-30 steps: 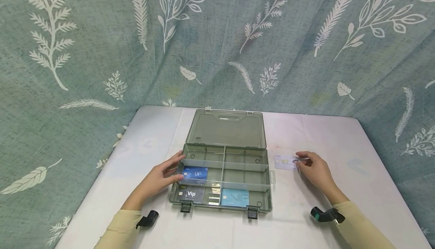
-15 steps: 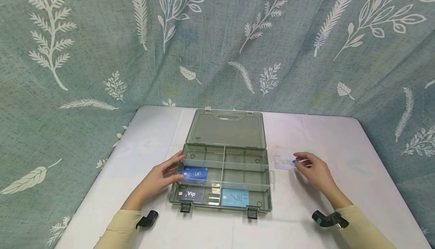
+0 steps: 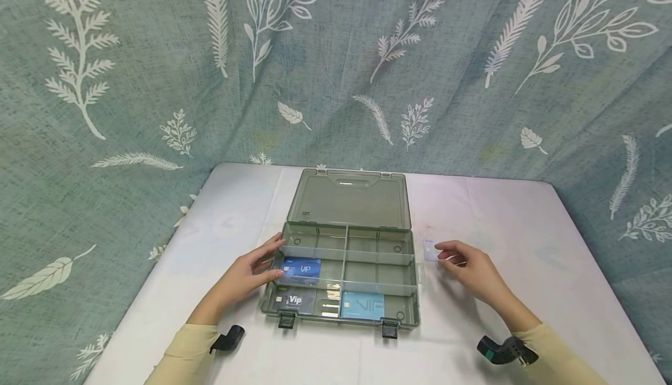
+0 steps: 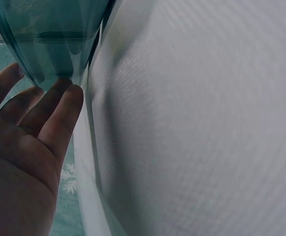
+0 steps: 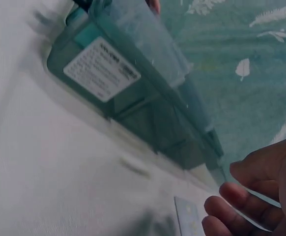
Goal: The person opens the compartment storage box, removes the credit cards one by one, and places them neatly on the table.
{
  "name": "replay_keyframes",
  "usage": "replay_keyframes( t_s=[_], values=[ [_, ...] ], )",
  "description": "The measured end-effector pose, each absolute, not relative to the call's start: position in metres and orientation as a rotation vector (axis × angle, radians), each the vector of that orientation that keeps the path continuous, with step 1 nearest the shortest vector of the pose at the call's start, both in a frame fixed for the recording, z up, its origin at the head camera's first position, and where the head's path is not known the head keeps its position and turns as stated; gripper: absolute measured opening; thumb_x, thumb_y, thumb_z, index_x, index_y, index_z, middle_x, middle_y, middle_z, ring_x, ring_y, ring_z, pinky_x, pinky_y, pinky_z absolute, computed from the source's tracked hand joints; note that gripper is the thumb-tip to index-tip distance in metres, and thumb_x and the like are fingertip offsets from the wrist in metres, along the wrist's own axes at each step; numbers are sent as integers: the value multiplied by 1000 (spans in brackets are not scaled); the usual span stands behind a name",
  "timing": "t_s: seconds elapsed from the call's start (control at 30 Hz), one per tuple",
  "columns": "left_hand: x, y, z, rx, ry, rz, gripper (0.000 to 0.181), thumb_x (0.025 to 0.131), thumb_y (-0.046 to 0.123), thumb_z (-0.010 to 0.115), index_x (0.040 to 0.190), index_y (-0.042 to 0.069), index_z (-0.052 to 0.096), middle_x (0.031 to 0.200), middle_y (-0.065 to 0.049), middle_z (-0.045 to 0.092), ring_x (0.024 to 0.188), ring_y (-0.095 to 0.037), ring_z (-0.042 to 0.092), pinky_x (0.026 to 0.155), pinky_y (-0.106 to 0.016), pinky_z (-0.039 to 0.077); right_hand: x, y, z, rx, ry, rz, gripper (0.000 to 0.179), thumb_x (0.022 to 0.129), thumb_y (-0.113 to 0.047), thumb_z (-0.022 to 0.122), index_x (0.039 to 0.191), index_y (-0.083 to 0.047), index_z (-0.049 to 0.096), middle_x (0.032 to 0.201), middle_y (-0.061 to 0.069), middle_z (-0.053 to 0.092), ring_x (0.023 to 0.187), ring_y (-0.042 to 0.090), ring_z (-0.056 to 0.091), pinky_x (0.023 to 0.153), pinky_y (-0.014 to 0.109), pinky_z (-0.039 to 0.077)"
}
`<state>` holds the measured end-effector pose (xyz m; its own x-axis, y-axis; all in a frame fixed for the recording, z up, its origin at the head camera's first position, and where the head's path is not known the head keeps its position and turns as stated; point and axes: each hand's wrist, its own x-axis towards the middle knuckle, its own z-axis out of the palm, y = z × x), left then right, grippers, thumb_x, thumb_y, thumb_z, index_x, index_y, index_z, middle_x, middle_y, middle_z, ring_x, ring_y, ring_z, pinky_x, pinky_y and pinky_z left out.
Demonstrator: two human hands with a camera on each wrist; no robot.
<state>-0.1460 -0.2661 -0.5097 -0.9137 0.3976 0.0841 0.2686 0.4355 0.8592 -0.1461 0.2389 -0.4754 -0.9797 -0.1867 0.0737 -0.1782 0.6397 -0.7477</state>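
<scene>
A pale purple card [image 3: 429, 251] is seen on the white table [image 3: 441, 204], just beside the box [image 3: 322, 236] at its 3 o'clock side; its long axis appears to be laid from 9 to 3 o'clock, the chip end being pointed to 9, towards the box, though the other end is covered by the right hand [image 3: 469, 265]. That hand's fingers are bent, with thumb and forefinger set narrowly apart at the card; whether the card is pinched cannot be told. By the left hand [image 3: 247, 271], spread wide with the fingers nearly straight, the box is touched at its 9 o'clock wall. The box is made of smooth, see-through grey-green plastic, rectangular and shallow, and is split by thin clear dividers into six compartments. Its flat lid [image 3: 349, 198] is laid open towards 12 o'clock, and two dark latches [image 3: 286, 320] are hung along the 6 o'clock edge. In the compartments, a glossy blue card [image 3: 301, 269] is held at 9 o'clock, a dark grey card [image 3: 295, 300] at 8 and a light blue card [image 3: 363, 305] at 5, all laid lengthwise from 9 to 3. A white printed label [image 5: 102, 69] is stuck on the outside. The table is covered with softly creased cloth, backed by a leaf-patterned, woven-looking curtain [image 3: 336, 116].
</scene>
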Motion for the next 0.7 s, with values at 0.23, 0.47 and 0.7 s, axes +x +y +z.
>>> replay_keyframes(
  t_s=[0.23,0.47,0.7],
  values=[
    [-146,-266,-510,580,2553,1477,72,93,21,77,154,4,42,168,-9,24,144,-38,39,113,-42,41,-138,224,-468,-372,2753,-1344,30,93,-2,71,122,-2,70,99,1,73,88,16,69,75,25,59],
    [-146,-267,-510,578,2546,1473,73,93,22,76,156,7,41,168,-6,23,145,-35,39,114,-40,41,-129,211,-461,-445,2684,-1334,28,95,-8,72,122,-5,70,100,-2,72,89,14,68,76,27,60],
    [-146,-266,-510,567,2546,1468,74,93,24,77,156,8,41,168,-5,23,145,-35,38,114,-40,41,-119,197,-455,-489,2562,-1385,30,96,-11,71,125,-4,68,104,5,71,92,13,68,80,27,60]
  ],
)
